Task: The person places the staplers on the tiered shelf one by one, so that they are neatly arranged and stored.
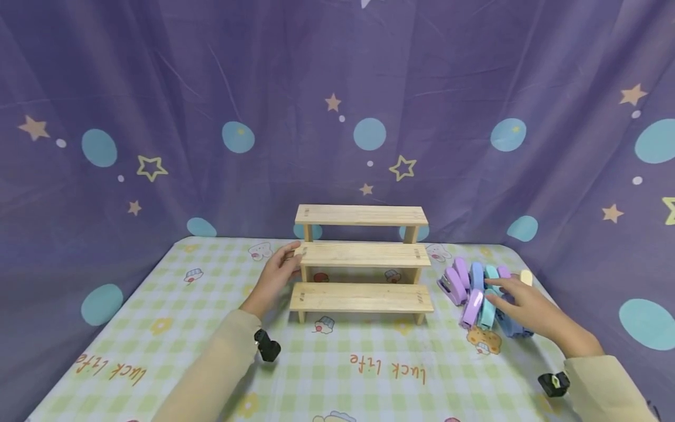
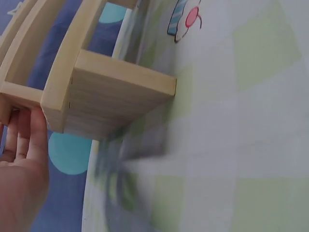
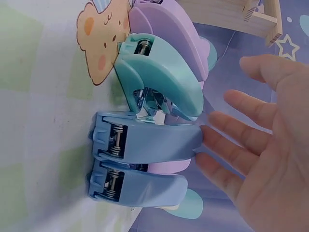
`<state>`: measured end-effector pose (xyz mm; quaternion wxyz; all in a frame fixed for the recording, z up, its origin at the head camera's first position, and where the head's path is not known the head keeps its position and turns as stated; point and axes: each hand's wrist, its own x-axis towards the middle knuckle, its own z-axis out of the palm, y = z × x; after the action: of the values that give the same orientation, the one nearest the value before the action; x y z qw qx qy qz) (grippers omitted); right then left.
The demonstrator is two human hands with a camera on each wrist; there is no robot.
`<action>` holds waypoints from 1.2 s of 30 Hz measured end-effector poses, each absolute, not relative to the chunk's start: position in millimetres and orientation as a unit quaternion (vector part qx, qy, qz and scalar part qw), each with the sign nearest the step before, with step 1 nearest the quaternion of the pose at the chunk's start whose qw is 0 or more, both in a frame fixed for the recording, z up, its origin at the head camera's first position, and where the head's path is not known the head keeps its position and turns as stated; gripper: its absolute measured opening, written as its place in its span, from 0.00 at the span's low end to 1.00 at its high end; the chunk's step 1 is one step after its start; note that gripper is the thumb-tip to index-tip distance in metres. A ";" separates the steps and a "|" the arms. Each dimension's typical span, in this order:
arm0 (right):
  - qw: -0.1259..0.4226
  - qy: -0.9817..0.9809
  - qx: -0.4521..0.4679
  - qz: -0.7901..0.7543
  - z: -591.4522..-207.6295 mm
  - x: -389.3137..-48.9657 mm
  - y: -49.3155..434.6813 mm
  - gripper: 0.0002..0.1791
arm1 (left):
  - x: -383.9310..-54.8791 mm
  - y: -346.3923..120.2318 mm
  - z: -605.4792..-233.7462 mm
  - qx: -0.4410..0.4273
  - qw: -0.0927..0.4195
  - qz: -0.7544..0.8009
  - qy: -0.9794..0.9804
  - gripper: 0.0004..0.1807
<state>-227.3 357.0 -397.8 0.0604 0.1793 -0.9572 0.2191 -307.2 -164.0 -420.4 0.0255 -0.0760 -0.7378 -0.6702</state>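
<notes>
My left hand [image 1: 276, 271] is at the left end of the middle board of a three-step wooden display stand [image 1: 364, 299]. In the left wrist view its straight fingers [image 2: 37, 133] touch the wood near that end; the thumb is out of sight there. My right hand [image 1: 529, 308] hovers over a cluster of small plastic staplers in purple, blue and teal. Seen from the right wrist, its fingers are spread, the tips close to the end of a blue stapler [image 3: 159, 142]; contact cannot be told. Beside that one are a teal stapler [image 3: 169, 72] and a purple stapler [image 3: 178, 29].
A checked tablecloth [image 1: 211, 328] covers the table. Behind it hangs a purple curtain [image 1: 295, 70] with stars and dots. The stand is at the middle of the table, the staplers to its right. A cream-coloured piece [image 1: 526, 277] is at the cluster's far right.
</notes>
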 end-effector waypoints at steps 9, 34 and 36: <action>0.102 -0.955 0.188 0.205 -402.6 -225.3 365.6 0.22 | -304.3 -166.2 -420.4 -0.088 0.006 -0.680 -0.728 0.31; 0.167 -0.958 0.116 0.201 -429.2 -214.7 408.3 0.25 | -305.4 -163.4 -426.5 -0.074 0.030 -0.679 -0.730 0.29; 0.154 -0.960 0.100 0.213 -430.2 -214.8 410.2 0.26 | -305.6 -163.1 -426.4 -0.071 0.032 -0.678 -0.730 0.29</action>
<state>-214.8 410.2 -430.2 0.1538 0.1000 -0.9597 0.2131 -305.6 -163.1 -426.4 0.0319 -0.0714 -0.7304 -0.6785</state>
